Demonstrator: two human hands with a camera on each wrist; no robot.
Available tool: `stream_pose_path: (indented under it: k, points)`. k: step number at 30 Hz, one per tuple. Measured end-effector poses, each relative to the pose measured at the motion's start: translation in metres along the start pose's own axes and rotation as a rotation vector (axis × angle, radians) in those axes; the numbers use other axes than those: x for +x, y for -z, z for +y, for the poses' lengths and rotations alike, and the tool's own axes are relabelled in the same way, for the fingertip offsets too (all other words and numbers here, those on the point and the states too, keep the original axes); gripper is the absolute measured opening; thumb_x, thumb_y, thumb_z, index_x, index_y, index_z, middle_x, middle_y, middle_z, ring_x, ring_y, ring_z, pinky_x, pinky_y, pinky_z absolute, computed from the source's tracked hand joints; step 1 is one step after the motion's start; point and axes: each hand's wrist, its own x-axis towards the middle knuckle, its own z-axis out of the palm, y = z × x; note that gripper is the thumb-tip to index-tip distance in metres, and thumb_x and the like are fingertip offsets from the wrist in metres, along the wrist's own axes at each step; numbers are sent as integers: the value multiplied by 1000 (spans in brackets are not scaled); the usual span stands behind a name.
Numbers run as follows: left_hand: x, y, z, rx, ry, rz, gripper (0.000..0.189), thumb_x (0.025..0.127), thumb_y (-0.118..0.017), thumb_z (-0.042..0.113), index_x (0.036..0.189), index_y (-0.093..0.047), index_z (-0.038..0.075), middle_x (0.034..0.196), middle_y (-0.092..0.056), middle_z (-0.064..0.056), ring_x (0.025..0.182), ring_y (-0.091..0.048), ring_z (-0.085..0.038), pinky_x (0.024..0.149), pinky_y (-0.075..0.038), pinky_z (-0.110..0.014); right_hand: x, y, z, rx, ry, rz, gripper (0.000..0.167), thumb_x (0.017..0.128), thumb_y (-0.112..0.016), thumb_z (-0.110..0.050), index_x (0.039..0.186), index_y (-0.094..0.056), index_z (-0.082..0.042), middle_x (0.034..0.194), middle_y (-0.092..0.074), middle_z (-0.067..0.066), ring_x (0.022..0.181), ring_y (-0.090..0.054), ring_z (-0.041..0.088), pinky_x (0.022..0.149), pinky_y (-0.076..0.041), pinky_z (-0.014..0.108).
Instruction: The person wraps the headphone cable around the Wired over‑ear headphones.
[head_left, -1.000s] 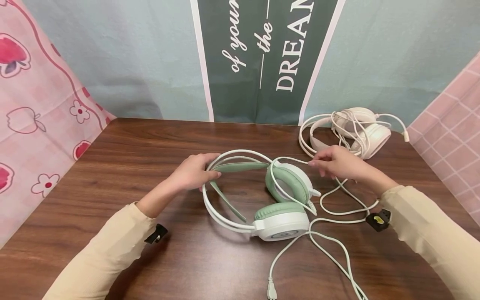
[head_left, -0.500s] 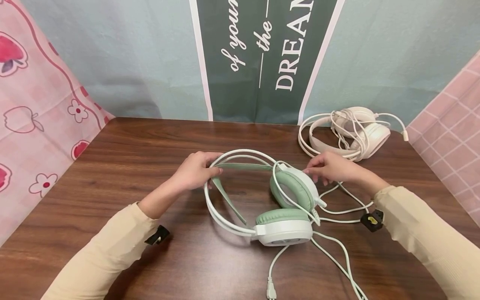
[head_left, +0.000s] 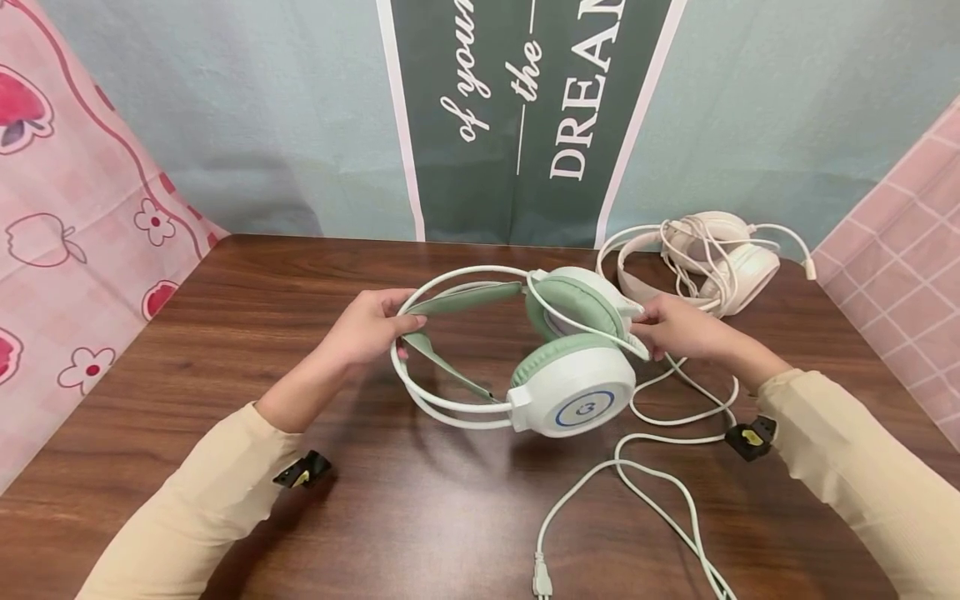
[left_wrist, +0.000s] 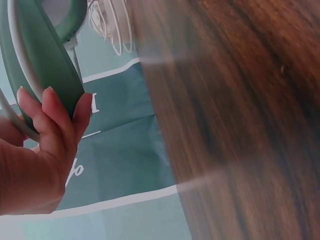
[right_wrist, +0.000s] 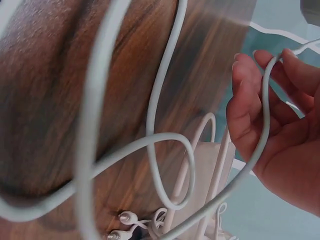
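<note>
The left hand (head_left: 367, 327) gripped the headset (head_left: 573, 392) by its band (head_left: 472, 297); the right hand (head_left: 678, 329) pinched its cable (right_wrist: 266, 107). Two holds probably steadied it.

Head view: banner (head_left: 487, 200) lettering cut by top edge, cable (head_left: 692, 512) by bottom edge. Right wrist view: nearest strand (right_wrist: 93, 100) blurred.

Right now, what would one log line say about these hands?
left hand: grips headband | right hand: holds cable | green-and-white headphones: held above table | other headphones: on table, back right
</note>
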Motion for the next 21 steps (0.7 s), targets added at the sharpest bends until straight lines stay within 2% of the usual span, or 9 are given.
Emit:
stream_pose_path:
  k: [5,8,11,17,21]
  points:
    - [-1,5,-2,-55,47,39,38,87,-54,-3,124,-49,-8,69,-59,-3,43,-50,-7,43,-49,-20,-2,0,4,70,33,-22,17,90,-51,2,77,-62,2,63,-59,8,49,-54,15,43,-49,28]
    - [-2,9,-3,-92,70,64,39,88,-53,-3,126,-47,-8,71,-58,-2,44,-50,-8,44,-49,-19,-4,0,7,84,22,4,14,90,-54,-2,89,-65,7,67,-61,8,51,-55,15,44,-50,28]
    - [-2,13,-4,-109,81,92,40,88,-52,-2,127,-46,-9,73,-57,-3,44,-50,-7,45,-49,-18,-5,2,9,59,11,40,18,91,-55,-6,97,-64,8,68,-62,8,51,-55,14,45,-51,28]
    - [-2,22,-7,-126,118,179,40,88,-54,-1,127,-46,-9,87,-57,-9,45,-51,-4,46,-50,-17,-10,4,15,38,13,85,18,92,-54,-10,86,-65,4,65,-61,9,51,-55,13,46,-51,27]
    - [-3,31,-9,-162,157,228,39,89,-53,1,126,-46,-8,84,-57,-5,44,-51,-4,45,-51,-19,-17,6,20,79,7,110,18,91,-53,-4,100,-62,9,66,-60,10,49,-54,13,42,-48,26]
